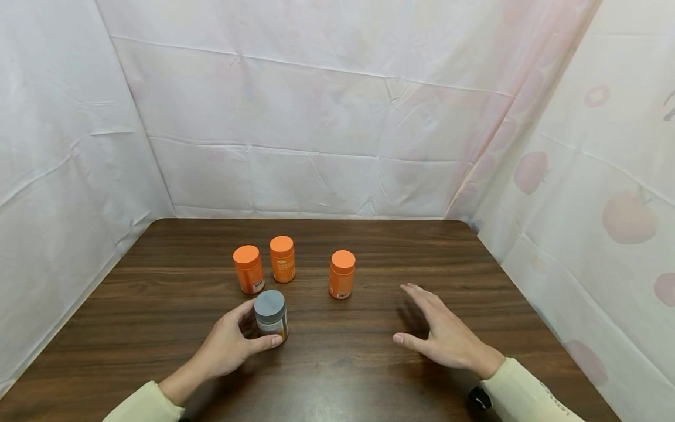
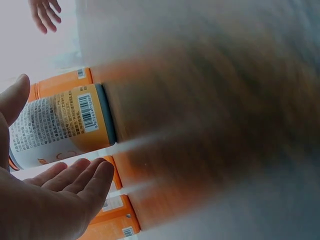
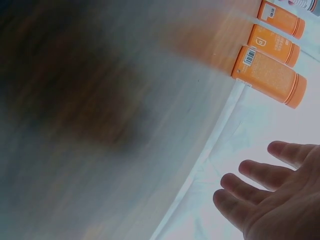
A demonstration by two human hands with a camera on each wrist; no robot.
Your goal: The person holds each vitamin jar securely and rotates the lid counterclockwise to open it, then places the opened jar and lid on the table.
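While left grip (image 1: 227, 346) stands apart around grey-lidded jar (image 1: 271, 317) | right grip (image 1: 445, 336) — also apart | three orange jars (image 1: 342, 278) — upright

**Findings: Surroundings of the Work Area**

Table (image 1: 390, 243): dark brown wood grain, far corners rounded, across the lower half of the head view. Three orange jars, all upright with orange lids. First jar (image 1: 249, 272) and second jar (image 1: 283, 262) stand just beside each other left of centre, the first slightly lower in the frame. Third jar (image 1: 342, 276) stands apart, near centre. Back cloth (image 1: 316, 105): pale, creased, upper frame. Left cloth (image 1: 53, 117): whitish, wrinkled. Right cloth (image 1: 569, 140): faded red fruit print.
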